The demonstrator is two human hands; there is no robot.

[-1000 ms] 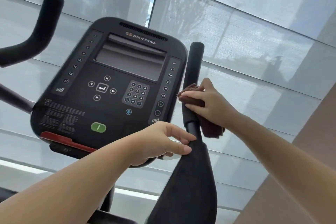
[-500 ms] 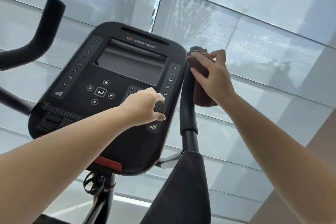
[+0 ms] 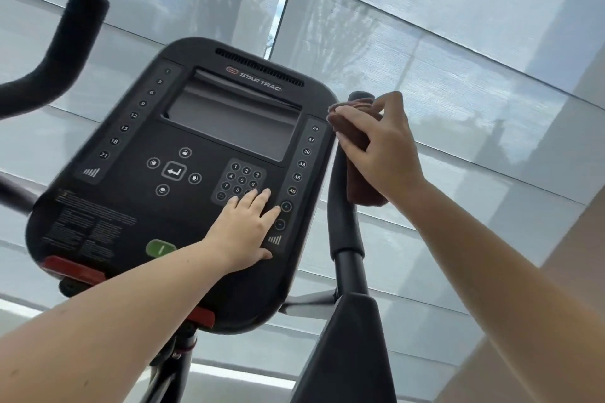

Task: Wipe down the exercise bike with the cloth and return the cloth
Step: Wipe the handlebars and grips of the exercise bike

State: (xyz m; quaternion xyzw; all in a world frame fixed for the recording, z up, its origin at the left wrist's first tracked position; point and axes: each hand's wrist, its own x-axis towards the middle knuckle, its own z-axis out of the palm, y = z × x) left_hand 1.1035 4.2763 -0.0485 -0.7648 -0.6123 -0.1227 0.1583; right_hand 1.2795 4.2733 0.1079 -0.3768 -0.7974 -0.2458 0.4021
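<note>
— Head view: what has changed in the last half second?
— The left hand (image 3: 244, 232) was curled by the plus and minus buttons of the console (image 3: 108, 216). Now it lies flat on the panel, fingers straight and slightly spread, tips touching the bottom row of the number keypad (image 3: 242, 178). The right hand (image 3: 383, 147) has stayed at the top of the right handlebar grip (image 3: 342, 216), where it climbed from lower down a second ago
— And the cloth?
— The cloth (image 3: 365, 191) is reddish-brown and bunched, pressed against the upper grip under the right palm. The fingers curl over it and hold it there, one raised beside the grip's tip, and a fold hangs out below the hand
— Counts?
— Two hands, one cloth, one console and one green button (image 3: 159, 249). There are two handlebar grips, with the left grip (image 3: 70, 49) well apart at the far left
</note>
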